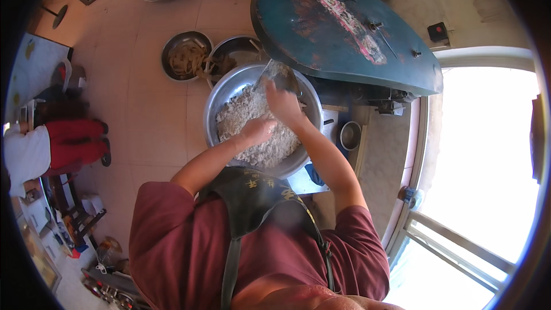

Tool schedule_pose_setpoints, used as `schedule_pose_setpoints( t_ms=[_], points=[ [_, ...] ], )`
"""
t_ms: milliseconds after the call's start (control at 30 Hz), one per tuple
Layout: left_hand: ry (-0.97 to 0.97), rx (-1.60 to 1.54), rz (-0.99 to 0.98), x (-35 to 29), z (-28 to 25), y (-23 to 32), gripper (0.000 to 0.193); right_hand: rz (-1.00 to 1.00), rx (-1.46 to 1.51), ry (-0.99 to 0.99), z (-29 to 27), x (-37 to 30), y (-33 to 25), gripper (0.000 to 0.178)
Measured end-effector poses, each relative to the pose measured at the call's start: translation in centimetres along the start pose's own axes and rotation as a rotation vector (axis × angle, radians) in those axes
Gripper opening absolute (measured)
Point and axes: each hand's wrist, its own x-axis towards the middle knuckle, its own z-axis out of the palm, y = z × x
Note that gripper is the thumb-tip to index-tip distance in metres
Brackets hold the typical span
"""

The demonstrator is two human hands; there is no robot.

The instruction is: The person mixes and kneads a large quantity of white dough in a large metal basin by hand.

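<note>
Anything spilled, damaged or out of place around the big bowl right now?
No spill shows: the crumbly white mix sits inside the big metal bowl, both hands in it. The one oddity is the teal lid, its paint worn off in a long pale streak.

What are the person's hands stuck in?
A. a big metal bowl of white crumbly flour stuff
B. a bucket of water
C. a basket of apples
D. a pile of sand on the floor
A: both the left hand and the right hand are down in the white crumbly mixture that fills the big metal bowl.
</note>
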Motion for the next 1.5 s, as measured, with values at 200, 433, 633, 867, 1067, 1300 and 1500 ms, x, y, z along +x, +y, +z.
schedule_pose_setpoints(
  t_ms=[200,433,633,867,1067,1300,1500],
  points=[
    [0.019,-0.026,-0.050,-1.2,-2.5,0.6,0.033,0.212,0.069,-0.075,-2.8,1.2,1.5,0.041],
    [0.090,-0.014,0.006,0.9,-3.3,2.8,0.032,0.240,0.112,-0.020,1.0,2.1,6.2,0.045],
    [0.098,0.037,-0.061,1.2,-7.1,4.3,0.036,0.116,0.169,-0.102,-1.1,0.6,3.0,0.040],
    [0.162,0.240,-0.114,7.8,-9.8,5.4,0.042,0.316,0.351,-0.055,-4.4,-1.2,4.7,0.026],
    [0.377,0.369,0.046,9.9,-8.7,4.6,0.044,0.314,0.477,0.030,-4.9,-5.8,4.9,0.026],
    [0.357,0.351,0.270,6.3,-8.6,4.5,0.030,0.326,0.381,-0.029,-2.8,-1.8,5.0,0.027],
    [0.125,0.117,0.352,-3.6,-4.2,3.3,0.017,0.212,0.440,-0.106,-6.5,-4.1,1.4,0.035]
  ],
)
